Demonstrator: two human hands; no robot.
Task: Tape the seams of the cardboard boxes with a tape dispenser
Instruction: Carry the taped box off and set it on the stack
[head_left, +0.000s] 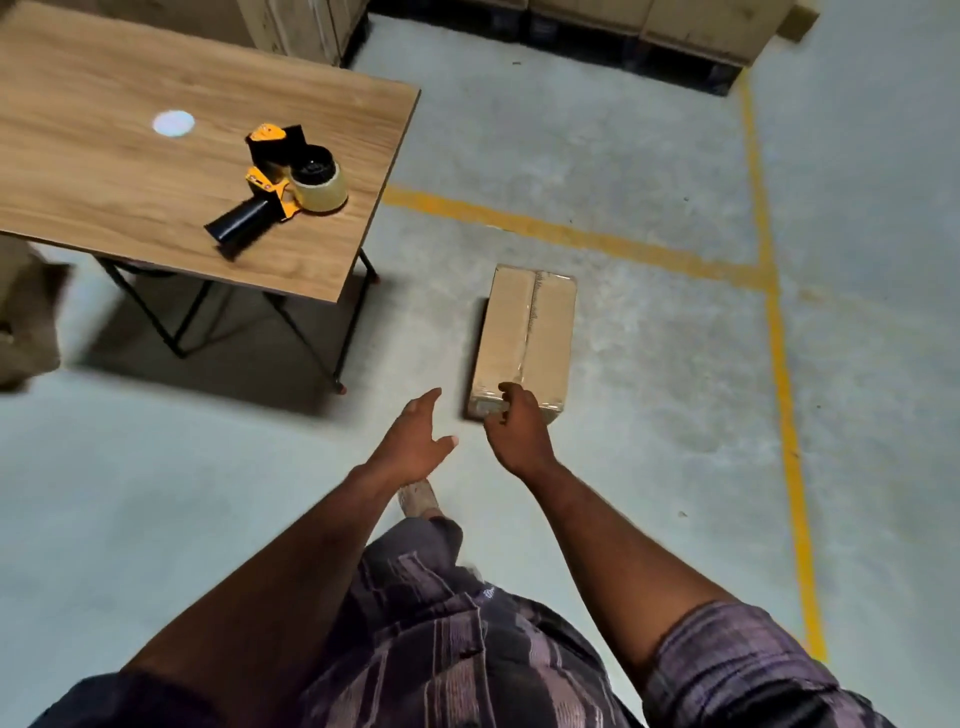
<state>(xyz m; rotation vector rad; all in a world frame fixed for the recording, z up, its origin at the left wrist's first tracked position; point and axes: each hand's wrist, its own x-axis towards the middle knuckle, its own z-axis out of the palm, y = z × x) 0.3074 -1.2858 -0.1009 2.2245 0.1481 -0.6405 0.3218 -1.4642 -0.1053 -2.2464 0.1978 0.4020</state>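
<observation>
The box (524, 332) sits on the floor (649, 441) at 1 o'clock, the tape dispenser (291, 182) up at 10 o'clock on the table (104, 171). The box looks stiff and probably light, so I'd grab its short ends. The left hand (415, 441) is spread and empty, the right hand (519, 431) curls by the box's near end, can't tell if it's gripping; the tiny print along the seam is unreadable.

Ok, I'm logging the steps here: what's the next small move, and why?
Probably pull the right hand back from the brown cardboard box on the floor: a clear tape strip already runs along its top seam, and the yellow-and-black tape dispenser lies unheld on the wooden table. Whether the fingers touch the box is unclear.
</observation>
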